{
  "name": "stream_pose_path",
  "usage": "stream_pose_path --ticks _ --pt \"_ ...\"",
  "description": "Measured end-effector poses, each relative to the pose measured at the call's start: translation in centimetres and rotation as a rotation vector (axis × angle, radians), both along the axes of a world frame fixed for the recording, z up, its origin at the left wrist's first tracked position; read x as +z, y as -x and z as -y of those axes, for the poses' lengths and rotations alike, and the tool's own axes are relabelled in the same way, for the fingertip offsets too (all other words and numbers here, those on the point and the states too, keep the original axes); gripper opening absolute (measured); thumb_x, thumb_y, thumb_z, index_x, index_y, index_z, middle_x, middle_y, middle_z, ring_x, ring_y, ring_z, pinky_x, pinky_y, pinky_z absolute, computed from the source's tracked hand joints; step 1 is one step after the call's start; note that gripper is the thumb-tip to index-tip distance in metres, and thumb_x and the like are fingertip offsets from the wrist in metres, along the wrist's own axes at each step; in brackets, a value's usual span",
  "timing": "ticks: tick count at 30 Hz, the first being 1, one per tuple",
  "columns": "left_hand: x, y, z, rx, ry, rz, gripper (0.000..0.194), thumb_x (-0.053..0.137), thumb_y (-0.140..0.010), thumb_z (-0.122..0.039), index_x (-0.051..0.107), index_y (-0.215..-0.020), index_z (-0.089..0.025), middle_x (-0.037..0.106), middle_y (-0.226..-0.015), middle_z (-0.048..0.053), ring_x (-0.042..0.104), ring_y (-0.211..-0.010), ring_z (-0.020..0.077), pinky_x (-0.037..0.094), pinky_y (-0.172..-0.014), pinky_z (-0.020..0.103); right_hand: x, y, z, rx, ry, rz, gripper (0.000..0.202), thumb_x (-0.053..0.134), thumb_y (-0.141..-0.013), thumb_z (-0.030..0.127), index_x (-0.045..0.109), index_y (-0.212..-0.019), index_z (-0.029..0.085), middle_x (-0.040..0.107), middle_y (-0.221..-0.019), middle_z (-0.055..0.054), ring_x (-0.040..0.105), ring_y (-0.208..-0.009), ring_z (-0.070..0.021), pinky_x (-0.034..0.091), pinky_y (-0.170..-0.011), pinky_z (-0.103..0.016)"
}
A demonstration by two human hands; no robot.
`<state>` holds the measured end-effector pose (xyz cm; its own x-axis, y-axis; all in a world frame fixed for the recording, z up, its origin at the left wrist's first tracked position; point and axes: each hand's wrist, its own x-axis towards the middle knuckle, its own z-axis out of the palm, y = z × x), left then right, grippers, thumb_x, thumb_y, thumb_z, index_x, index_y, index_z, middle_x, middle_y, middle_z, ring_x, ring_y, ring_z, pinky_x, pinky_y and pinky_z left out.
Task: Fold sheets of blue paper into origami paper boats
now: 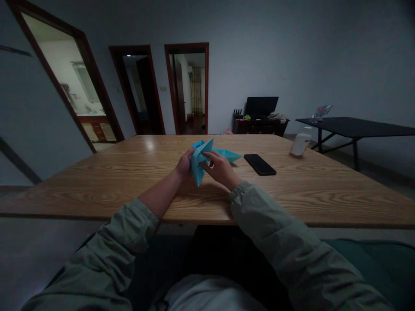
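Note:
A folded blue paper piece (197,168), with pointed corners like origami, is held up just above the wooden table. My left hand (185,164) grips its left side, with the fingers partly hidden behind the paper. On the other side, my right hand (221,167) pinches the paper between thumb and fingers. Behind my right hand lies another pointed blue paper shape (229,154), its tip toward the right. Whether the two paper pieces touch is hidden by my hand.
A black phone (259,164) lies flat on the wooden table (129,181), right of my hands. Farther right stands a white bottle (301,142). Beyond the table are a black folding table (359,126) and a television (261,106) on a dark cabinet.

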<state>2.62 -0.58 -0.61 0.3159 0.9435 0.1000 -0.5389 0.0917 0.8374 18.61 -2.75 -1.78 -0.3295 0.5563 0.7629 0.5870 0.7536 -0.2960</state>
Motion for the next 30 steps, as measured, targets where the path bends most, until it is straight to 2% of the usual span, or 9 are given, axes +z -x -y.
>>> stream_pose_path --ticks 4,10,20,24,30 --pt "-0.11 -0.2 0.36 -0.01 -0.012 -0.01 0.026 0.057 -0.086 -0.036 0.068 -0.088 -0.013 0.072 -0.074 0.006 0.068 -0.068 0.0194 0.053 -0.067 0.029 0.16 0.05 0.29 -0.011 0.002 0.036 0.035 0.067 -0.09 0.026 0.06 -0.123 0.018 0.06 -0.111 -0.009 0.059 -0.079 -0.0182 0.048 -0.074 -0.03" --pt "0.11 -0.32 0.66 -0.023 0.016 -0.014 0.031 0.053 -0.088 -0.038 0.069 -0.097 -0.012 0.073 -0.078 0.009 0.069 -0.074 0.0222 0.054 -0.072 0.032 -0.01 -0.08 0.12 -0.018 0.032 0.069 0.054 0.072 -0.085 0.024 0.049 -0.134 0.02 0.061 -0.114 -0.01 0.06 -0.086 -0.0204 0.049 -0.075 -0.031" --pt "0.23 -0.52 0.78 0.054 -0.046 0.008 0.023 0.06 -0.083 -0.033 0.067 -0.092 -0.013 0.072 -0.08 0.006 0.067 -0.069 0.0185 0.053 -0.069 0.028 0.26 -0.16 0.45 -0.093 0.061 0.097 0.064 0.076 -0.083 0.027 0.044 -0.137 0.02 0.065 -0.112 -0.01 0.062 -0.092 -0.024 0.049 -0.079 -0.034" --pt "-0.08 -0.69 0.42 0.085 -0.062 0.007 0.022 0.064 -0.08 -0.033 0.064 -0.092 -0.015 0.07 -0.076 0.004 0.065 -0.067 0.0166 0.051 -0.069 0.028 0.13 -0.06 0.33 -0.118 0.022 0.127 0.058 0.075 -0.083 0.025 0.047 -0.133 0.017 0.064 -0.112 -0.012 0.059 -0.103 -0.0266 0.048 -0.086 -0.037" --pt "-0.6 -0.88 0.05 0.157 -0.108 -0.029 0.025 0.07 -0.075 -0.033 0.061 -0.09 -0.016 0.063 -0.069 -0.001 0.061 -0.064 0.0134 0.048 -0.066 0.026 0.17 0.27 0.63 -0.197 0.057 0.244 0.027 0.07 -0.086 0.025 0.062 -0.11 0.018 0.059 -0.118 -0.012 0.056 -0.109 -0.0261 0.047 -0.09 -0.035"
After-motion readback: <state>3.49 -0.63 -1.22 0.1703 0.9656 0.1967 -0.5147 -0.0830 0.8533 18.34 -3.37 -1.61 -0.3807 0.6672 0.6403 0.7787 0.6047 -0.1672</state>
